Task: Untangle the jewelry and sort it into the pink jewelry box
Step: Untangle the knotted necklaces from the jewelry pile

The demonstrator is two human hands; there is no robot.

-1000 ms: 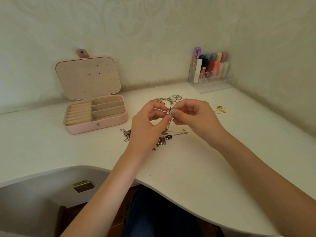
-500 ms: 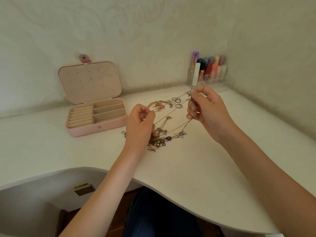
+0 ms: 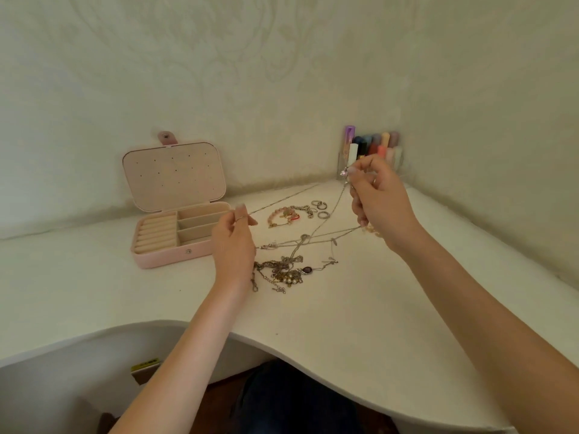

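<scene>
Fingers (image 3: 239, 211) of both hands pinch one thin chain (image 3: 283, 198) stretched above the tangled pile (image 3: 283, 272) on the desk (image 3: 360, 324); untangling step, next probably easing it free toward the open pink box (image 3: 163, 258).

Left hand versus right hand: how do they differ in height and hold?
The left hand sits low near the pink box, pinching one chain end; the right hand is raised higher, by the organizer, pinching the chain near a small pendant. Both pull strands up from the tangle.
</scene>
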